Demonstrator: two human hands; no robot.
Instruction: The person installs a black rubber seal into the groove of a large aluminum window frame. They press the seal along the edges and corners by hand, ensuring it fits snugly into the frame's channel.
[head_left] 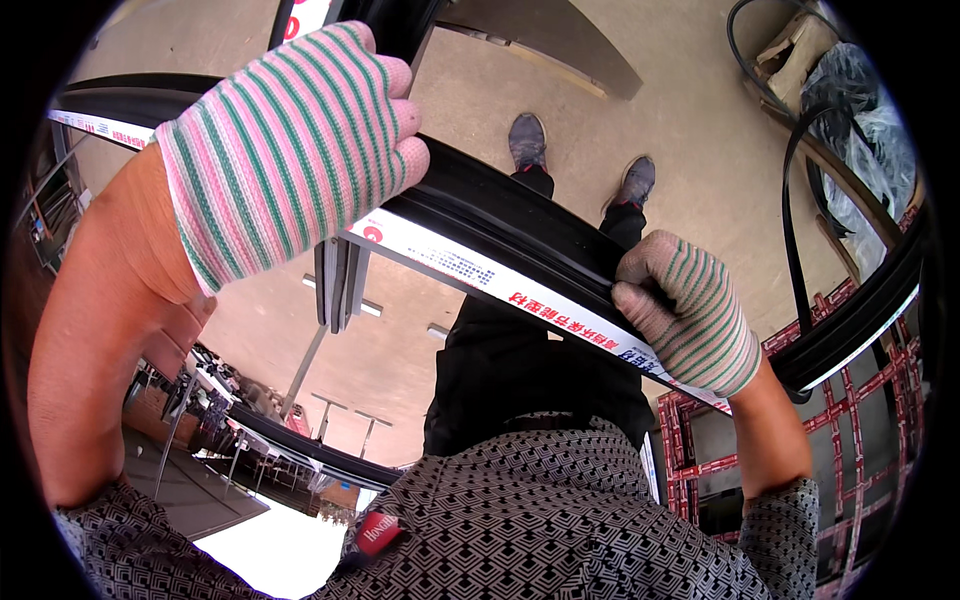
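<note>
Between the left grip and the right grip, both in striped knitted gloves, lies the bare stretch of a black frame bar. Its long axis runs crosswise in front of the person, slanting from the left grip down toward the right grip, which sits closer to the body. Along the body side of the bar goes a white film strip with coloured print, reaching to the right grip.

The left grip lies over the bar with its back up and fingers bent, where a second black bar leads off ahead; its palm is hidden, so how firmly it holds cannot be told. The right grip touches the same frame bar farther along, fingers curled and thumb drawn near the forefinger; whether anything thin is pinched between them cannot be told.

To the right of the right grip, a thin black strip stands in a loose curve, apart from the fingers. The right grip is the nearer one to it; the left is well apart. Ahead, past the bar between both grips, two shoes show on the floor.
</note>
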